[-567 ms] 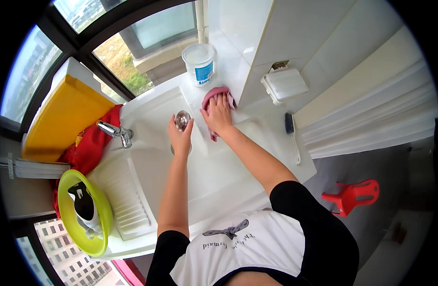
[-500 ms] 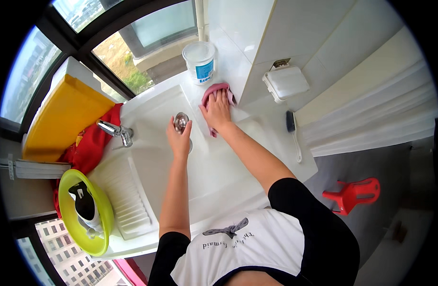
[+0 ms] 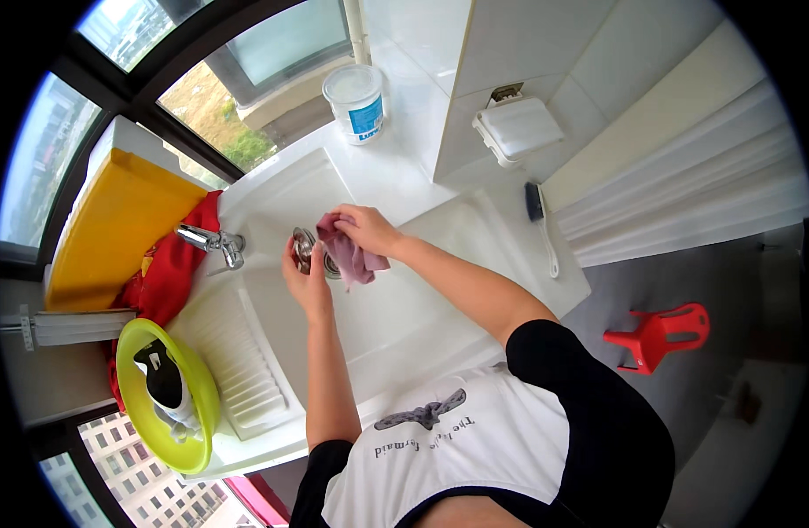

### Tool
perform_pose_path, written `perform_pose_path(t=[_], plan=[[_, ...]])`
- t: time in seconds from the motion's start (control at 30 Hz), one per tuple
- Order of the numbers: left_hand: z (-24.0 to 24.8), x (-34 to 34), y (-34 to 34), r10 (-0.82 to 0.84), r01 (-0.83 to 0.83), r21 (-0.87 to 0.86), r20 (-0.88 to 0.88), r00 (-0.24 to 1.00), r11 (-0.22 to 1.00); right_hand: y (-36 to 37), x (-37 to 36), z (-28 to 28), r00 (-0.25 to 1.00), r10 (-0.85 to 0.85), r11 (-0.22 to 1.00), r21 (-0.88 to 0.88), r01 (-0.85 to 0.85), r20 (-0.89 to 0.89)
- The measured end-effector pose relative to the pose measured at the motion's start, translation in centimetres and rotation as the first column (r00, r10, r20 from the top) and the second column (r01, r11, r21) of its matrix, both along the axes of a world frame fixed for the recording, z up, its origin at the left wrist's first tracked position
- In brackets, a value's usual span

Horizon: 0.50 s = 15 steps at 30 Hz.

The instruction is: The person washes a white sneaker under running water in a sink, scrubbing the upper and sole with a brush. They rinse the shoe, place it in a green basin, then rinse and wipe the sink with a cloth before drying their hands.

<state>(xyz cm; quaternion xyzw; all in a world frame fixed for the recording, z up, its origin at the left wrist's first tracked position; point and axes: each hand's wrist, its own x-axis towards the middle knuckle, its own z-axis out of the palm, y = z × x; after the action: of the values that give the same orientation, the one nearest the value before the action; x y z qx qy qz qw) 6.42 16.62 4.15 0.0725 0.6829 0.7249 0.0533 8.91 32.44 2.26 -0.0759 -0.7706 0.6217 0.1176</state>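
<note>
Over the white sink (image 3: 378, 308), my left hand (image 3: 308, 283) grips a small round shiny metal piece, which looks like a sink strainer (image 3: 301, 246). My right hand (image 3: 367, 231) is closed on a pink cloth (image 3: 356, 260), whose loose end hangs down over the basin. The cloth's upper edge is right beside the strainer; whether they touch I cannot tell. Partly hidden behind my left fingers and the cloth is the metal drain (image 3: 332, 267). To the left of my left hand stands the chrome faucet (image 3: 215, 242).
A lidded white bucket (image 3: 354, 104) stands at the back. A yellow-green basin (image 3: 209, 400) with black-and-white items is at the left, near a red cloth (image 3: 171, 268) and a yellow panel (image 3: 114, 229). A brush (image 3: 545, 233) lies on the right edge. A red stool (image 3: 660, 337) stands on the floor.
My right hand has lifted the pink cloth off the counter by the bucket and brought it left and nearer, beside the strainer. My left hand has shifted slightly left and nearer.
</note>
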Motion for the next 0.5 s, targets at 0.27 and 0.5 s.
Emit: perform_pose_path(t=[0.27,0.5], plan=[[1.1,0.9,-1.5,-0.117,0.075,-0.417,-0.077,0.990,0.906,5.2,0.9,1.5,0.795,-0.496,0.552,0.581,0.599,-0.349],[1.4,0.8,2.9,-0.118,0.009,-0.548,-0.163,0.980,0.837,5.8,-0.5,-2.2,0.931,-0.212,0.567,0.739,0.364,-0.297]])
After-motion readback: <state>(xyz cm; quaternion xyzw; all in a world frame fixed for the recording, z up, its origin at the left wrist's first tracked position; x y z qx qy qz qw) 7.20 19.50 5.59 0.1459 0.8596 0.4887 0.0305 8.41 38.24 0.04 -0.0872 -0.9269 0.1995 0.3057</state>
